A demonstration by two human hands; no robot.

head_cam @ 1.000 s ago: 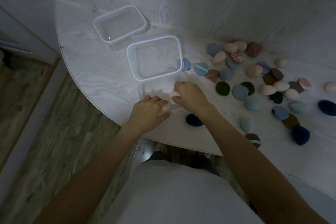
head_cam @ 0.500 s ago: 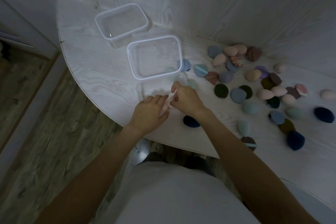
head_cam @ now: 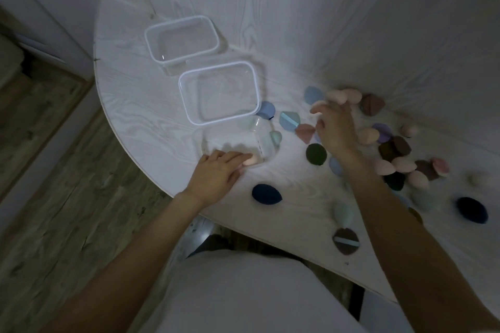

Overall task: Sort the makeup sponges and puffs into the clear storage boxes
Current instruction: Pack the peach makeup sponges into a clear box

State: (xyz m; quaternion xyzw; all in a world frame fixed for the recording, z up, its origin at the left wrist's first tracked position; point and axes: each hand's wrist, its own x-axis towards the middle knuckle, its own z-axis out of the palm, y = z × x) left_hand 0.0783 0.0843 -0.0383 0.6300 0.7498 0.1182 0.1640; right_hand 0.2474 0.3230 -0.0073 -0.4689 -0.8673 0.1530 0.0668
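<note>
Two white-rimmed clear boxes stand on the table, one far point(head_cam: 181, 40) and one nearer point(head_cam: 219, 92), both with nothing in them. A third, rimless clear box point(head_cam: 232, 140) sits in front of them. A pink sponge point(head_cam: 250, 161) lies in its near right corner. My left hand point(head_cam: 216, 173) rests flat on that box's near edge, fingertips touching the pink sponge. My right hand point(head_cam: 335, 127) hovers with fingers spread over the loose pile, next to a pink sponge point(head_cam: 343, 96) and a pink puff point(head_cam: 304, 131); it holds nothing.
Several sponges and puffs in pink, blue, green, brown and purple lie scattered across the right of the white table point(head_cam: 140, 121). A dark blue sponge point(head_cam: 266, 193) lies near the curved front edge. A wall panel rises behind. Wooden floor lies to the left.
My hands were together at the near clear box with a pink sponge. Now the sponge lies in that box, and my right hand has moved right and away, over the pile.
</note>
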